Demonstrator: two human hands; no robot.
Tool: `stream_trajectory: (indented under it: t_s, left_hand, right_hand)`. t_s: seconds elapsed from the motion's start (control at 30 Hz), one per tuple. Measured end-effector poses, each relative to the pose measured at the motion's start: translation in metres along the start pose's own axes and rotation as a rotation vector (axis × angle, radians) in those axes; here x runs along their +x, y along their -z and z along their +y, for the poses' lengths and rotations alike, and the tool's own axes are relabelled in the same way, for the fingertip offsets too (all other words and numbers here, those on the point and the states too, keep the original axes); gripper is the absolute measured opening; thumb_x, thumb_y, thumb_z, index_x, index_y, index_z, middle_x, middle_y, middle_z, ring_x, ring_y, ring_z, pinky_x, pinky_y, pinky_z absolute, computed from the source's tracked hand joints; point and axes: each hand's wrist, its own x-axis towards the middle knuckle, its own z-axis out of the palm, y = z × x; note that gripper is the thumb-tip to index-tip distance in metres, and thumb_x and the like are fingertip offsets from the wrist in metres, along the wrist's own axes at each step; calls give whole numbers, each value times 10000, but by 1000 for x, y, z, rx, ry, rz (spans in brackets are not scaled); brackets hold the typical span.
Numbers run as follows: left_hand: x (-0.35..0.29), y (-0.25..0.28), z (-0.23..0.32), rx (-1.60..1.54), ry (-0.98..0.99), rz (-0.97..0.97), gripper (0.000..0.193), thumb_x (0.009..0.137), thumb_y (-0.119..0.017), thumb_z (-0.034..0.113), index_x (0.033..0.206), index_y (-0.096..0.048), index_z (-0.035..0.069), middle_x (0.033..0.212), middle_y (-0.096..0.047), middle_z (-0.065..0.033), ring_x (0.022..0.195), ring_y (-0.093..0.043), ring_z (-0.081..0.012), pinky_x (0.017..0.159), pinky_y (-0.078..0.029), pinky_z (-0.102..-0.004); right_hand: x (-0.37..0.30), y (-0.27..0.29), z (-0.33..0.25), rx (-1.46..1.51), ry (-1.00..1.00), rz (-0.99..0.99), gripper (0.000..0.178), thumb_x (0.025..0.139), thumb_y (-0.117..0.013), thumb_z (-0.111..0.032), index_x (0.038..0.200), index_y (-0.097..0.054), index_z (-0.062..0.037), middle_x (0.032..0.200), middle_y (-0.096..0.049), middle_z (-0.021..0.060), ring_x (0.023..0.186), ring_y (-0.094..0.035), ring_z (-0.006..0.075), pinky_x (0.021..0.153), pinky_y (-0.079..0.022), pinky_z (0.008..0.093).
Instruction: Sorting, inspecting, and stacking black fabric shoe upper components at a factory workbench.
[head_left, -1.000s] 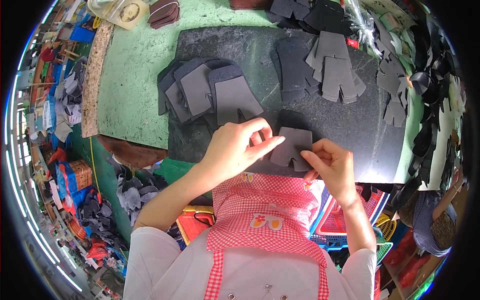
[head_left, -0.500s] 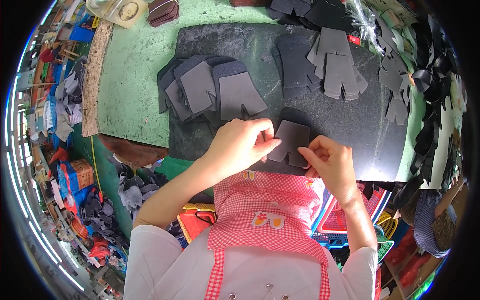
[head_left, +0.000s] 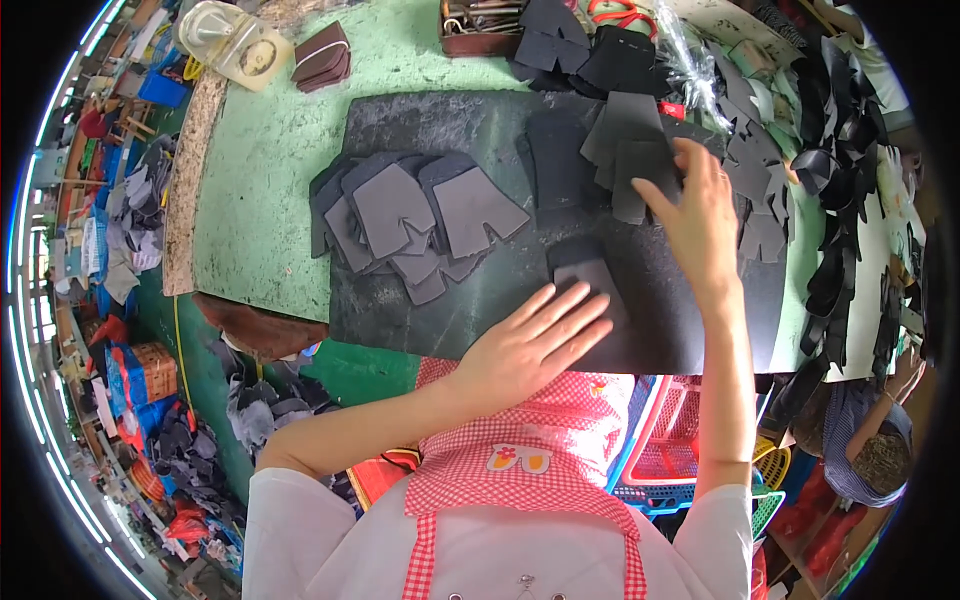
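- Left hand (head_left: 535, 342): fingers extended and slightly fanned, nothing pinched. It lies low over the lower left of the layered piece (head_left: 590, 274); we read that as steadying it, but can't confirm how much of the hand touches.
- Right hand (head_left: 702, 222): thumb and fingers well apart over the grey notched stack (head_left: 628, 120). We see no piece gripped; can't tell if the thumb tip touches the top one.
- The layered piece sits near the front edge of the black mat (head_left: 385, 318), right in front of the person, probably for short reach. Grey panel lies on a navy backing, a dark band of it showing past the far edge. Matte, flat; lower part is hidden by the hand and deep shade.
- Grey stack is fanned, presumably so single edges are easy to catch. Navy stack (head_left: 558, 165) is just beside it, on its left, both within right-hand reach.
- Overlapping pile (head_left: 395, 208) on the mat's left: grey panels on navy backings, V-notches toward us, staggered. Looks like we keep these apart from the loose stacks.
- Further out on the green bench (head_left: 260, 190): banded maroon stack (head_left: 322, 64), brown tool box (head_left: 482, 45), red-handled scissors (head_left: 625, 14).
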Motion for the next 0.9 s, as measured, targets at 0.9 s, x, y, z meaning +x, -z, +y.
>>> stream_trajectory:
  t_s: [0.9]
  left_hand:
    - [129, 15, -32, -89, 44, 332, 545, 878, -715, 271, 1370, -561, 93, 1481, -471, -134, 1424, -392, -291, 1170, -293, -540]
  right_hand:
    - [2, 58, 84, 206, -207, -358, 416, 748, -784, -58, 1118, -594, -49, 1037, -651, 132, 899, -590, 267, 845, -476, 381]
